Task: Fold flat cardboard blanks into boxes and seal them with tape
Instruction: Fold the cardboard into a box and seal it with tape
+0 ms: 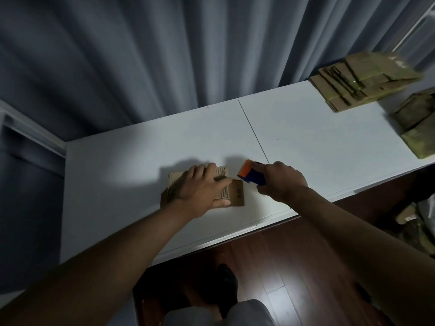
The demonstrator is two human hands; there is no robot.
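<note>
Grey trouser knees [235,311] sit lowest. The left hand [202,191] lies flat, fingers [207,170] straight, pressing a small brown corrugated cardboard box [226,182] onto the white desk [117,175], its long axis running left-right. Just right of those fingers, the right hand [282,182] grips an orange-and-blue tape dispenser [250,174].

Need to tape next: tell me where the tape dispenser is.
In the head view, the orange-and-blue tape dispenser is gripped in the right hand, just right of the cardboard box under the left hand.
</note>
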